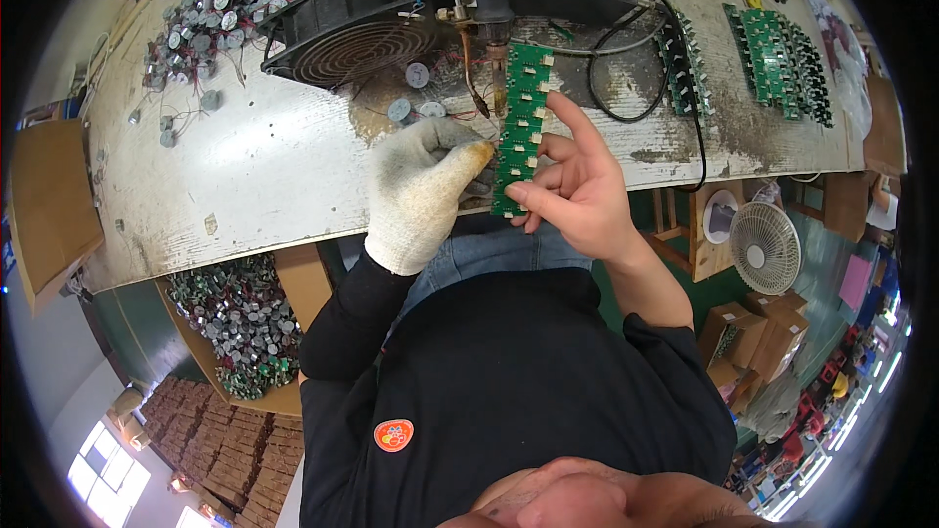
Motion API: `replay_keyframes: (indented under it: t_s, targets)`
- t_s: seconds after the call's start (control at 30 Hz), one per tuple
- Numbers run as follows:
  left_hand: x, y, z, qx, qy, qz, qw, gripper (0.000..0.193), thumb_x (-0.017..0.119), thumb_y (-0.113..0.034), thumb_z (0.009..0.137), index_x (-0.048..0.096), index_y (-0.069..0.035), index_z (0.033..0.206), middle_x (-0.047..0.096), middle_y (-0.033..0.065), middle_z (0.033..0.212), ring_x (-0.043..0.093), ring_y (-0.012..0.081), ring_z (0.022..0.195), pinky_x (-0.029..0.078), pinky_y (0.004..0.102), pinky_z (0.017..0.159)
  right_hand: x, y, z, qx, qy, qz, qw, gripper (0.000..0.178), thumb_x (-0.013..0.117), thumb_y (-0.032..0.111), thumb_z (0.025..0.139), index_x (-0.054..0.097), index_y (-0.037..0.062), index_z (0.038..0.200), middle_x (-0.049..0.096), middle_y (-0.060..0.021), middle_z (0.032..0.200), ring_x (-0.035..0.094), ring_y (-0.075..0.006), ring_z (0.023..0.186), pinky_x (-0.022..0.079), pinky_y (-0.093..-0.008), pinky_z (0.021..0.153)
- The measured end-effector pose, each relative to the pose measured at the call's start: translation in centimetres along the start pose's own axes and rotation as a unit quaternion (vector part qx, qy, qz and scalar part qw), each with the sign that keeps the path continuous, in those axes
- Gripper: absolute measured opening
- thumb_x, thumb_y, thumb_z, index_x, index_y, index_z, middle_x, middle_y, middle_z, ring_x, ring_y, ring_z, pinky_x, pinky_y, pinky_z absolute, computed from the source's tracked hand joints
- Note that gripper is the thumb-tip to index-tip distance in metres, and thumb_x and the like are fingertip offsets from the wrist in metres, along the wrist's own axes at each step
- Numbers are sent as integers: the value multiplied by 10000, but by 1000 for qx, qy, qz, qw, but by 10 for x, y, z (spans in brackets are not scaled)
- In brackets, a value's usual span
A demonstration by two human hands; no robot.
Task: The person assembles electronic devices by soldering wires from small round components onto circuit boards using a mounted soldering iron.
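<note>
My right hand (587,194) is bare and grips the lower part of a long green circuit board strip (518,142). Its thumb lies on the face and the index finger reaches along the right edge. White connectors line the strip, which stands nearly upright in the picture. My left hand (423,194), in a white glove with a stained fingertip, is closed in a pinch at the board's left edge; what its fingertips hold is hidden. Just above, a soldering iron tip (500,88) and a thin copper-coloured tube (471,68) point down beside the strip. Small round metal motors (400,110) with wires lie near the glove.
A black fan (362,47) stands behind my left hand, with a heap of small motors (225,10) farther left. Black cable (599,103) loops right of the board. More green boards (768,64) lie far right. Below the table's left edge is a carton of parts (210,386).
</note>
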State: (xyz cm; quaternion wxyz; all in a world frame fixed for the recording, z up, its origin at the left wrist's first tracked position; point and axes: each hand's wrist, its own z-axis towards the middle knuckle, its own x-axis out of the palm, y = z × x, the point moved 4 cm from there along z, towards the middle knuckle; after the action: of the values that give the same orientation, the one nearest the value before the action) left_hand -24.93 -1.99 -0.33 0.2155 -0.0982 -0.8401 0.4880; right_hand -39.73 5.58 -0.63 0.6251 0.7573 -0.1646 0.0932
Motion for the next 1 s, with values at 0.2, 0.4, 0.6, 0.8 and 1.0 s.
replay_keyframes:
  t_s: [0.2, 0.4, 0.6, 0.8, 1.0]
  targets:
    - [0, -2, -1, -6, -7, 10, 1000, 198, 636, -120, 875, 614, 66, 940, 651, 70, 812, 608, 93, 711, 494, 232, 614, 0, -1, 0, -1, 1, 4, 1000, 851, 639, -81, 819, 148, 81, 1496, 583, -152, 1044, 649, -151, 680, 524, -237, 524]
    - [0, -1, 0, 11, -9, 25, 1000, 173, 645, -116, 857, 626, 51, 896, 641, 52, 766, 585, 79, 671, 472, 226, 587, 0, 0, -1, 4, 1, 6, 1000, 852, 643, -74, 819, 149, 80, 1495, 583, -152, 1044, 651, -152, 685, 524, -237, 524]
    - [-2, -3, 0, 34, -19, 63, 997, 159, 650, -105, 838, 636, 48, 877, 634, 42, 762, 559, 70, 656, 443, 215, 577, 1, 0, -1, -3, 9, 12, 1000, 848, 644, -74, 819, 153, 77, 1494, 586, -157, 1059, 654, -151, 699, 518, -235, 521]
    - [1, -8, 0, 30, -22, 59, 998, 164, 653, -103, 836, 638, 52, 891, 636, 40, 774, 568, 70, 671, 447, 215, 581, 2, 1, 0, -4, 11, 8, 1000, 847, 644, -74, 820, 154, 77, 1495, 587, -158, 1070, 654, -149, 690, 515, -235, 520]
    - [3, -11, -1, 17, -27, 49, 998, 173, 655, -105, 835, 644, 58, 892, 641, 40, 761, 573, 67, 666, 449, 211, 572, 3, 3, 1, -6, 12, 14, 1000, 845, 641, -75, 822, 156, 84, 1496, 586, -148, 1051, 652, -143, 683, 517, -233, 520]
